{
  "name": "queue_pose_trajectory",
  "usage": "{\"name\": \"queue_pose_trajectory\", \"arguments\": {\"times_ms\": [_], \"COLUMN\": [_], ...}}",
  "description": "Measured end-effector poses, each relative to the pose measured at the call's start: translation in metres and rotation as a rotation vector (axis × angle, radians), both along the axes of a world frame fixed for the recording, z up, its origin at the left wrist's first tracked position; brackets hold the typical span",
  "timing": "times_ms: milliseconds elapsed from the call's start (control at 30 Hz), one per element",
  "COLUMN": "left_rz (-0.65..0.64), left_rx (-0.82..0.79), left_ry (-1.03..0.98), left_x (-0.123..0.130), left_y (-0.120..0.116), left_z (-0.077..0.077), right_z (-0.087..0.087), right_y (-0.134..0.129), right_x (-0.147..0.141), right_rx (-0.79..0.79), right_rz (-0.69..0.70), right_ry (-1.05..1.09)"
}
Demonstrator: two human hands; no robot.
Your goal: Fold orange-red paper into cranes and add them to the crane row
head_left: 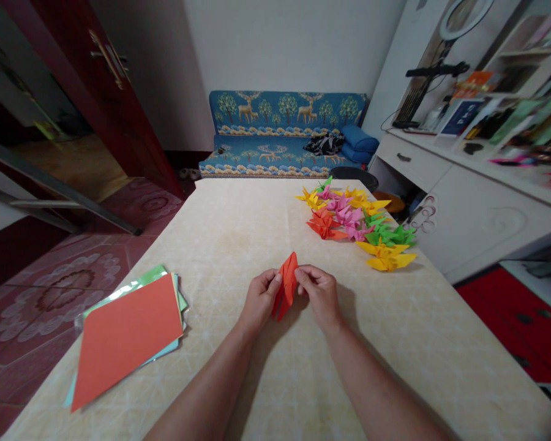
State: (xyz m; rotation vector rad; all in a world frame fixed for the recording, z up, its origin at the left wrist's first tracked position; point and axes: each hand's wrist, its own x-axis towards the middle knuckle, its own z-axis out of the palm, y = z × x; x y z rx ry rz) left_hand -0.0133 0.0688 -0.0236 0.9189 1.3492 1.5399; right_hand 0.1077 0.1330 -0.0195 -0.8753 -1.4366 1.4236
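Fingers (273, 286) nearly closed, left hand (259, 298) and right hand (322, 292) pinch opposite sides of the folded orange paper (287, 282) above the table (229, 211).

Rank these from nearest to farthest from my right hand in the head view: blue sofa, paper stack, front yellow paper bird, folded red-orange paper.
1. Folded red-orange paper: touching, held in your right hand.
2. Front yellow paper bird: ahead and to the right.
3. Paper stack: on the left of the table.
4. Blue sofa: beyond the table's far edge.
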Motion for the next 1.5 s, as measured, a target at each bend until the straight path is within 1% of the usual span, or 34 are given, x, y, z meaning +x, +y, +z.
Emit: {"name": "queue_pose_trajectory", "arguments": {"times_ms": [100, 167, 300, 433, 533, 633, 767, 833, 900, 1000, 1067, 1200, 1267, 1400, 1500], "left_rz": [0.017, 0.026, 0.041, 0.122, 0.178, 0.213, 0.218, 0.204, 0.199, 0.194, 0.181, 0.148, 0.147, 0.16, 0.171], "left_rx": [0.045, 0.072, 0.063, 0.058, 0.087, 0.099, 0.104, 0.1, 0.093, 0.085, 0.088, 0.102, 0.103, 0.092, 0.077], "left_ry": [0.101, 0.112, -0.005, -0.118, -0.133, -0.133, -0.135, -0.152, -0.188, -0.223, -0.222, -0.216, -0.22, -0.255, -0.279], "left_x": [0.001, 0.002, 0.003, 0.001, -0.001, -0.001, -0.001, 0.0, 0.0, 0.001, 0.001, 0.001, 0.002, 0.003, 0.003], "left_y": [0.0, 0.0, -0.001, -0.002, -0.002, -0.003, -0.003, -0.003, -0.002, -0.002, -0.002, -0.003, -0.003, -0.002, -0.002], "left_z": [0.0, 0.0, 0.002, 0.004, 0.005, 0.006, 0.006, 0.006, 0.006, 0.005, 0.004, 0.002, 0.002, 0.001, 0.002], "right_z": [-0.001, -0.003, -0.006, -0.007, -0.009, -0.01, -0.008, -0.007, -0.005, -0.005, -0.006, -0.008, -0.007, -0.002, 0.0], "right_y": [0.001, 0.002, 0.002, 0.003, 0.003, 0.003, 0.0, -0.001, -0.002, -0.002, -0.001, 0.001, 0.0, -0.005, -0.008], "right_x": [0.0, -0.001, -0.004, -0.006, -0.006, -0.007, -0.008, -0.008, -0.007, -0.006, -0.005, -0.005, -0.005, -0.004, -0.004], "right_rx": [0.003, -0.004, 0.013, 0.029, 0.105, 0.16, 0.105, 0.103, 0.148, 0.279, 0.339, 0.333, 0.342, 0.454, 0.524], "right_rz": [-0.04, -0.063, -0.094, -0.054, -0.017, -0.012, -0.066, -0.083, -0.096, -0.129, -0.134, -0.118, -0.136, -0.185, -0.162], "right_ry": [-0.01, -0.01, -0.014, -0.019, -0.043, -0.082, -0.1, -0.099, -0.106, -0.132, -0.144, -0.156, -0.156, -0.162, -0.172]}}
